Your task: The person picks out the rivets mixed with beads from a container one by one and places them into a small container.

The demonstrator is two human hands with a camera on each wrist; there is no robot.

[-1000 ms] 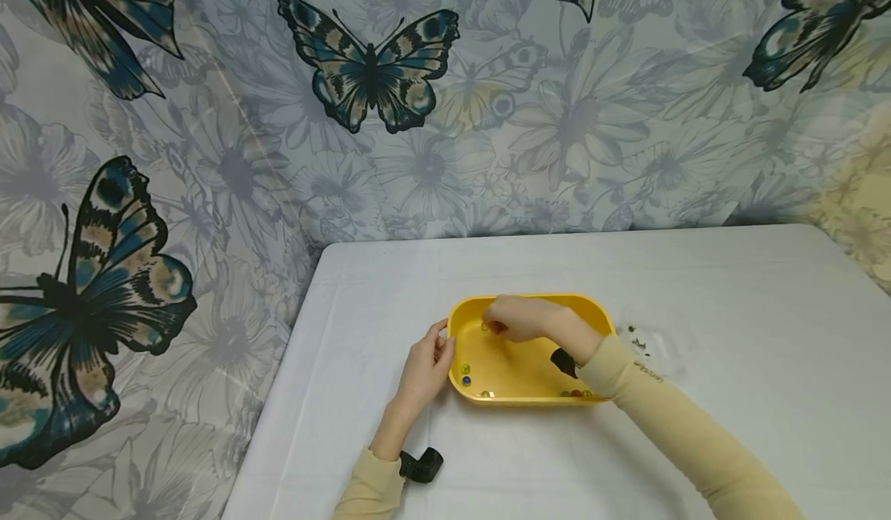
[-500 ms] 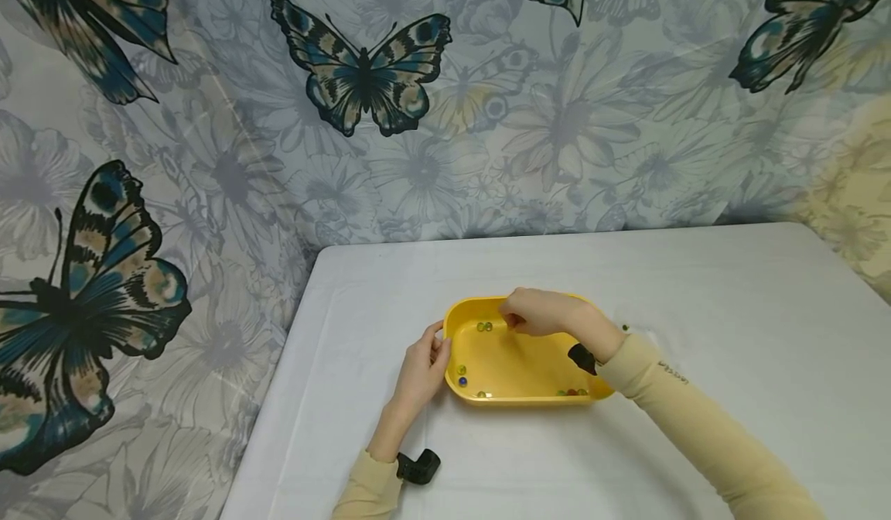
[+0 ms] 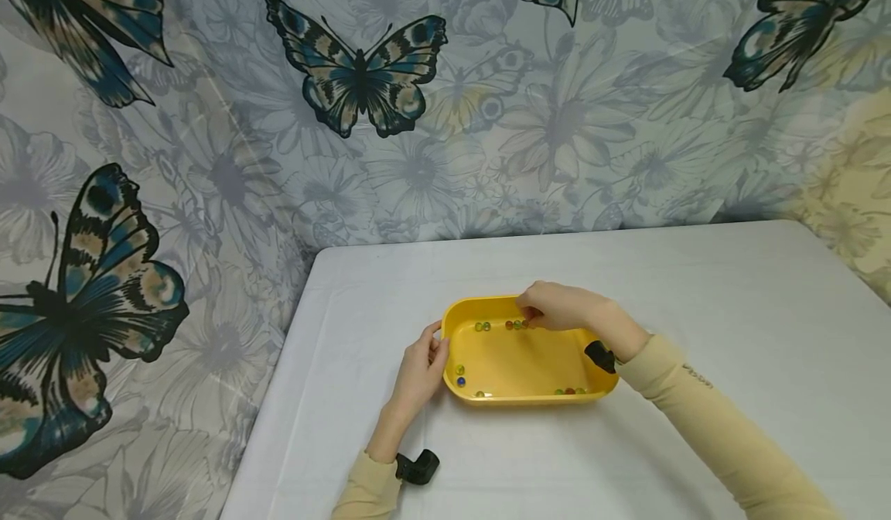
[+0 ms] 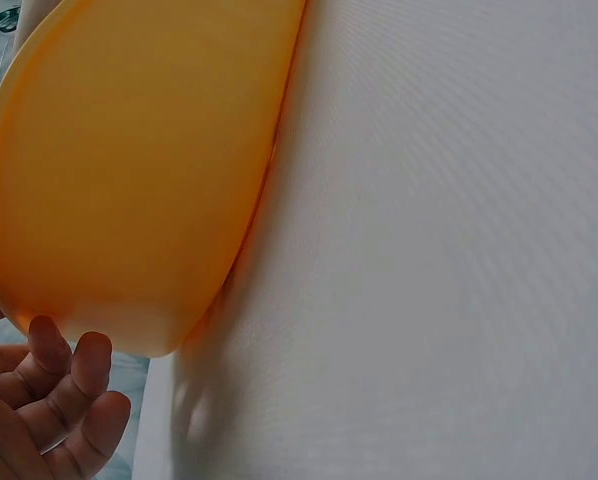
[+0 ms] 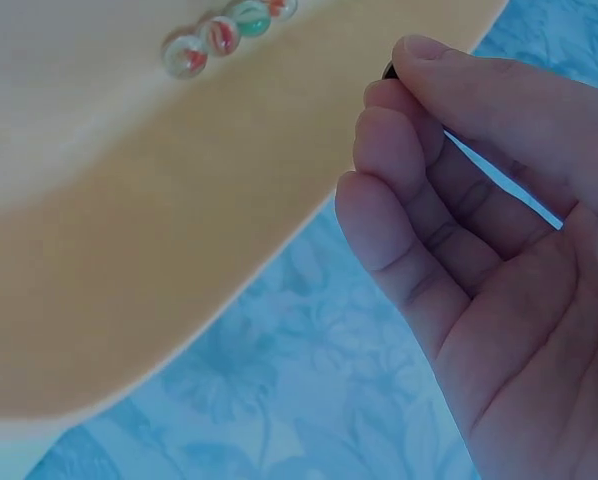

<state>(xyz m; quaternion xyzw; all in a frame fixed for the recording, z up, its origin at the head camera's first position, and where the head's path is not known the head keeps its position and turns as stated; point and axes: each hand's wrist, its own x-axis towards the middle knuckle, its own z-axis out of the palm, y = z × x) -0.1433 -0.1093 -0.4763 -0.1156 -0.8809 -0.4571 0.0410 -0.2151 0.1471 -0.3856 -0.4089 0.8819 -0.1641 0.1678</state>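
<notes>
In the head view my left hand (image 3: 421,361) grips the left end of a yellow tray (image 3: 515,361), thumb at the rim. The left wrist view shows its curled fingers (image 4: 91,360) against the tray's end. My right hand (image 3: 560,306) is over the tray's far rim, fingers pointing left. In the right wrist view its thumb and index finger pinch a small dark thing (image 5: 390,72), mostly hidden. Below those fingertips, a row of glass marbles (image 3: 517,324) lies along the far wall. To their left are two yellow-green marbles (image 3: 483,326).
Inside the tray's near left corner lie a blue marble (image 3: 461,381) and a yellow one (image 3: 460,370). More marbles (image 3: 569,391) line the near wall. A white cloth (image 3: 376,288) covers the table, with a butterfly-patterned backdrop (image 3: 418,187) behind.
My right hand has moved right along the tray's far wall, uncovering the two yellow-green marbles and then the row. My left hand keeps its hold. The small items right of the tray are now hidden.
</notes>
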